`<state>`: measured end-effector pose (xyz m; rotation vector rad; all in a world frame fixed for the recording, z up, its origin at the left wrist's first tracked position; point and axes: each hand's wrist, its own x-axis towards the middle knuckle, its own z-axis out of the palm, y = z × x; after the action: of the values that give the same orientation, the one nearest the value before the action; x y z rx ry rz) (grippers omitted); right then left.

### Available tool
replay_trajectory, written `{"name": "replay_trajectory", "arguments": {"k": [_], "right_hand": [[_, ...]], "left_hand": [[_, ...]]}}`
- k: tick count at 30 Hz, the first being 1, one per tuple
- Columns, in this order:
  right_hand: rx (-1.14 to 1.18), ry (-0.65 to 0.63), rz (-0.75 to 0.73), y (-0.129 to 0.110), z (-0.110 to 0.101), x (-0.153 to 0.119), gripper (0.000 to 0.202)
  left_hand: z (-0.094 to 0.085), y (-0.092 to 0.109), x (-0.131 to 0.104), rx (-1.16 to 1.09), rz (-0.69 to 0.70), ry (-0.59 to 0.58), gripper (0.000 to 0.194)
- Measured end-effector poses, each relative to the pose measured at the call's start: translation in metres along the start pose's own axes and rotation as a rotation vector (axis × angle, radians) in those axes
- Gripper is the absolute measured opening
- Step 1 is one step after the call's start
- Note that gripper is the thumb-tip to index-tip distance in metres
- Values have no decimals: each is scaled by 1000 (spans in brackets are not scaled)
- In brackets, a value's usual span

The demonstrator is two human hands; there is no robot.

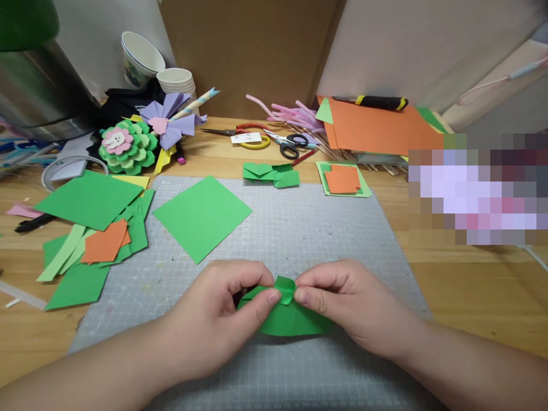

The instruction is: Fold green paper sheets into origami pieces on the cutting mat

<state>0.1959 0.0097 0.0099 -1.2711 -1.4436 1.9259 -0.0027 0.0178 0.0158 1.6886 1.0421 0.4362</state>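
Observation:
A partly folded green paper [295,322] is held between both hands over the grey cutting mat [274,234]. My left hand [240,302] pinches it with thumb and forefinger on the left of a small curled flap. On the flap's right side, my right hand [338,297] pinches the same paper. The rest of the paper spreads below the fingertips, towards me. A flat green square [203,217] lies on the mat to the upper left. Folded green pieces [272,174] rest near the mat's back edge.
Green and orange scraps [107,242] are heaped at left. Behind the mat lie scissors [291,142], pink sticks [295,117] and orange sheets [377,128] with a cutter [381,103]. Paper flowers [128,145], cups [175,80] and a metal container [47,85] stand back left.

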Motion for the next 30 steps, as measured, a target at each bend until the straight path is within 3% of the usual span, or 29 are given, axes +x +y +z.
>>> {"name": "replay_trajectory", "arguments": {"k": [11,22,30], "right_hand": [[-49,24,-3,2,1,0,29],[-142,120,-19,-1,6,-3,28],[-111,51,15,-3,5,-2,20]], "left_hand": [[0,1,-1,50,27,-2,27],[5,4,-1,-139,-133,-8,26],[7,2,0,-205,-180,-20,23]]}}
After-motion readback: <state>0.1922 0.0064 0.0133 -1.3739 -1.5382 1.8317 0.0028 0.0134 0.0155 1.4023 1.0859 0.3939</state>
